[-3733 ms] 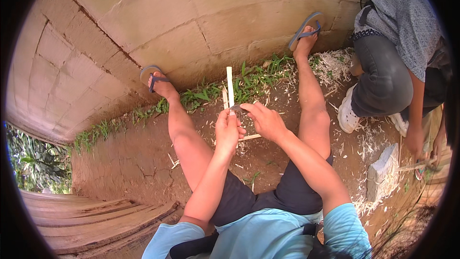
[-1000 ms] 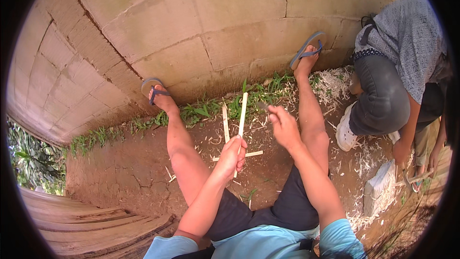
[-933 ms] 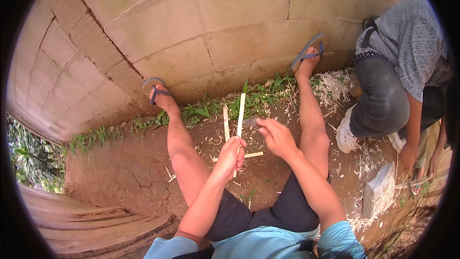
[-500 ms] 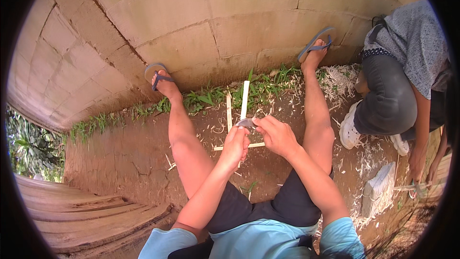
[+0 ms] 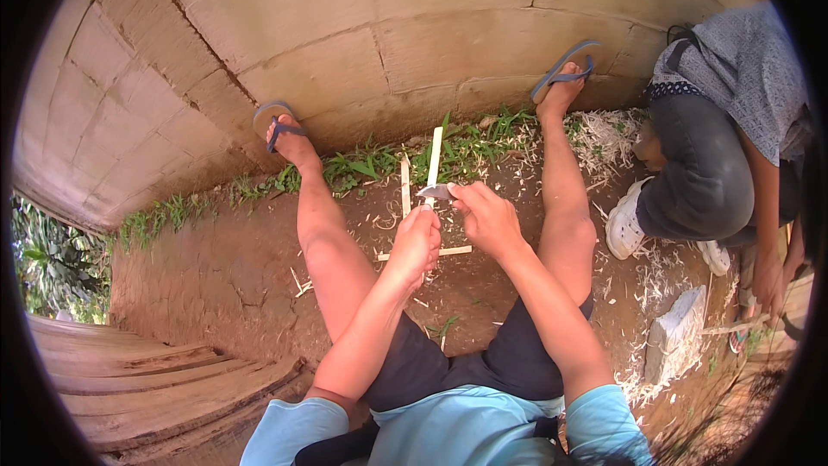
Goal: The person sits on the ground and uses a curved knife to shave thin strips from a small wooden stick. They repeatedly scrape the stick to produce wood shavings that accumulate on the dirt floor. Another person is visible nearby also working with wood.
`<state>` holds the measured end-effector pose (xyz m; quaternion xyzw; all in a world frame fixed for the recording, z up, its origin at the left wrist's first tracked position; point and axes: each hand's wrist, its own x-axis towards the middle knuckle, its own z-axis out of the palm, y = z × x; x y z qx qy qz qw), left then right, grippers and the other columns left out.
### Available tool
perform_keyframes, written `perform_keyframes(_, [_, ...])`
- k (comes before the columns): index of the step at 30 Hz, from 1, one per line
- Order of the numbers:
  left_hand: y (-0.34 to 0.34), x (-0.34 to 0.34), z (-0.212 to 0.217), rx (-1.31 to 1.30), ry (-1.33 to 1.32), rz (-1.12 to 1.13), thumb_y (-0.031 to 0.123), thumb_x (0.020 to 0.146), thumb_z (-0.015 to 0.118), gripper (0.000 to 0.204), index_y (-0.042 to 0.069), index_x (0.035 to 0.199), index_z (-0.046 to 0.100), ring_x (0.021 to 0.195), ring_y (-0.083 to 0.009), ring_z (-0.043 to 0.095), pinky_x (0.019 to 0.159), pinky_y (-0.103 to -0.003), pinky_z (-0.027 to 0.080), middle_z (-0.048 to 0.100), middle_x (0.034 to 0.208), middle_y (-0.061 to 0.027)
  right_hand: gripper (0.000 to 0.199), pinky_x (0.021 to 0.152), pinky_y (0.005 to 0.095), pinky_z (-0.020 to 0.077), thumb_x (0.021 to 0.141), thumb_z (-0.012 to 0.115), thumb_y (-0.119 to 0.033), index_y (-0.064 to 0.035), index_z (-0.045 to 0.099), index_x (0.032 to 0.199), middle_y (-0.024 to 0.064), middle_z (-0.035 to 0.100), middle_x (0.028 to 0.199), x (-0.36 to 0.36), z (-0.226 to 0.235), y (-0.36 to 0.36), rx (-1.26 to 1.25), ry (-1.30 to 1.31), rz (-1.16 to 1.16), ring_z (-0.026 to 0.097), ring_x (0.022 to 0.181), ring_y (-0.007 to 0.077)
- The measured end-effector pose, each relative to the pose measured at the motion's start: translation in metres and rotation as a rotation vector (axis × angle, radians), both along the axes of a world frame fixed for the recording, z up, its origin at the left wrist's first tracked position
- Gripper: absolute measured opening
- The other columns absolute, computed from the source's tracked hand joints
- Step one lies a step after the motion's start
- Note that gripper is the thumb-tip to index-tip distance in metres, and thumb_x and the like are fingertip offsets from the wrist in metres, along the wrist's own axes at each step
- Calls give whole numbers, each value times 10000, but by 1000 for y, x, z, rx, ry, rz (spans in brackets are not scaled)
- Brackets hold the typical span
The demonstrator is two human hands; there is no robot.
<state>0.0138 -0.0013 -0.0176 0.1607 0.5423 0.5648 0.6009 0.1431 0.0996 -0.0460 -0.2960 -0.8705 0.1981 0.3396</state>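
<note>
I sit on bare earth with my legs stretched toward a block wall. My left hand grips two pale wooden sticks that point up and away from me. My right hand holds a small knife whose blade rests against the taller stick, just above my left fist. A third flat stick lies crosswise on the soil under my hands. My feet in blue sandals rest against the base of the wall.
A concrete block wall rises ahead, with a strip of grass along its foot. Another person crouches at the right amid pale wood shavings. A grey block lies at right; wooden planks lie at lower left.
My right hand, held apart from the sticks a second ago, has come back to them with the knife. The blade now sits against the taller stick.
</note>
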Motion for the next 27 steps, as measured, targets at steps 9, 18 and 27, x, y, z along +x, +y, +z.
perform_keyframes(9, [-13,-6,7,11,-106,-50,315,1032,340,285,105,885,464,371,-61,294,321,-216,262,346,532,41,199,723,427,505,960,520,-161,-104,588,1138,139,635,984,27,11,23,-83,158,-158,629,860,351])
perform_keyframes(18, [-14,-19,1,40,-458,-88,355,1023,355,298,124,878,473,350,-45,276,306,-208,265,317,517,56,216,598,456,513,892,588,-129,-131,619,1106,95,599,878,7,20,-24,-171,12,70,626,721,354])
perform_keyframes(27, [-19,-14,1,61,-472,-56,359,1025,338,305,143,847,459,332,-45,230,291,-199,218,286,498,68,199,566,453,513,882,585,-122,-149,626,1074,88,599,872,9,18,-30,-152,3,73,630,686,363])
